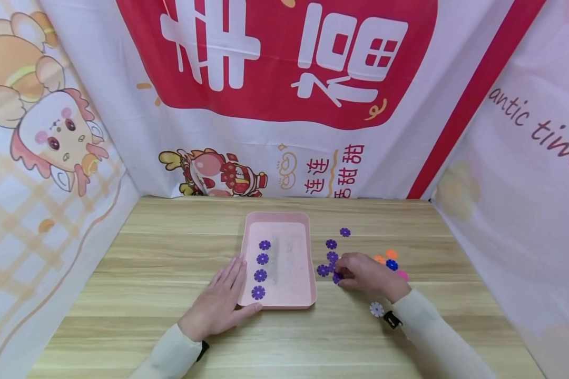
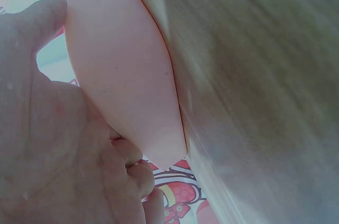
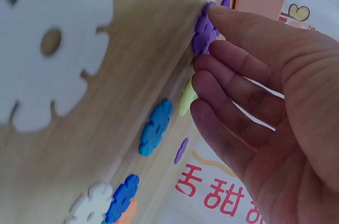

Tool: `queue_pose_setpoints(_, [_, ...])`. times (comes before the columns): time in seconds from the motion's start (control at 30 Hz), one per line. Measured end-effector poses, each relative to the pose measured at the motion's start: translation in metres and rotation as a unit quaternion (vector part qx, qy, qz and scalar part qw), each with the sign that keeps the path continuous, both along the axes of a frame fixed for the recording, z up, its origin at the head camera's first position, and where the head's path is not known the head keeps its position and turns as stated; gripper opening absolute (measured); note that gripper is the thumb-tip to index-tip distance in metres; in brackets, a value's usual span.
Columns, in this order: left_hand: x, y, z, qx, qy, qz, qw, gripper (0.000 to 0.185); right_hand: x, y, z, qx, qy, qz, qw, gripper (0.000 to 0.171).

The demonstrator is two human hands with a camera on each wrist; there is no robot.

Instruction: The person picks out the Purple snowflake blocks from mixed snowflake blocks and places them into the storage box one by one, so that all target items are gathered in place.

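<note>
A pink tray stands mid-table, with a column of several purple snowflake discs along its left side. My left hand rests on the tray's left rim, fingers extended and thumb at the front edge. In the left wrist view the hand lies against the tray's pink wall. Right of the tray, my right hand pinches a purple snowflake disc between thumb and index finger, low over the table. Several more purple discs lie beside that hand, partly hidden by it.
Beyond the right hand lie orange, blue and pink discs. A white disc lies near the right wrist. Light-blue and yellow discs show in the right wrist view. Printed cloth hangs behind the wooden table.
</note>
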State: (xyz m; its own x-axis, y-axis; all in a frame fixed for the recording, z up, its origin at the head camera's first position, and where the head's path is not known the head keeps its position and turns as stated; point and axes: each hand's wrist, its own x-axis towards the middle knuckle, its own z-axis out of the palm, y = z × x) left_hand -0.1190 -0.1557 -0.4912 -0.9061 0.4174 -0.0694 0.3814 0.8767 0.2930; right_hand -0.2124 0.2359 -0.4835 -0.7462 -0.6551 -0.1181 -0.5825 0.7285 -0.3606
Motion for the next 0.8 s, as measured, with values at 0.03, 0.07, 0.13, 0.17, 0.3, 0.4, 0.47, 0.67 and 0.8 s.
queue_pose_setpoints(0.03, [0.000,0.000,0.000,0.002,0.001,0.000,1.0000,0.101,0.001,-0.001,-0.001,-0.002,0.002,-0.003,1.000,0.015])
queue_pose_setpoints(0.07, [0.000,-0.001,0.000,0.001,0.002,0.001,1.0000,0.101,0.001,-0.002,-0.001,-0.001,0.002,-0.007,1.000,0.016])
queue_pose_setpoints(0.13, [0.000,-0.001,0.000,-0.002,0.002,0.002,1.0000,0.102,0.002,-0.004,-0.001,0.000,0.002,-0.012,1.000,0.017])
queue_pose_setpoints(0.17, [0.000,-0.001,0.000,0.000,0.002,0.001,1.0000,0.102,0.002,-0.005,-0.001,0.000,0.000,-0.015,1.000,0.018])
queue_pose_setpoints(0.3, [-0.001,-0.001,-0.002,-0.001,-0.004,0.001,1.0000,0.102,-0.001,-0.008,-0.003,-0.005,-0.010,-0.020,1.000,0.019])
queue_pose_setpoints(0.4, [0.000,-0.001,-0.003,-0.002,-0.005,0.002,1.0000,0.102,-0.003,-0.008,-0.004,-0.015,-0.027,-0.029,0.999,0.019])
queue_pose_setpoints(0.47, [0.000,-0.001,-0.003,-0.002,-0.006,0.002,1.0000,0.102,-0.005,-0.008,-0.004,-0.019,-0.039,-0.039,0.998,0.018])
queue_pose_setpoints(0.67, [0.000,0.001,0.001,0.000,-0.011,0.002,0.9999,0.101,-0.011,-0.005,0.004,-0.019,-0.039,-0.013,0.999,0.007])
queue_pose_setpoints(0.8, [0.000,0.001,0.005,-0.001,-0.009,0.001,1.0000,0.101,-0.016,-0.004,0.015,-0.021,-0.036,0.019,0.999,0.011])
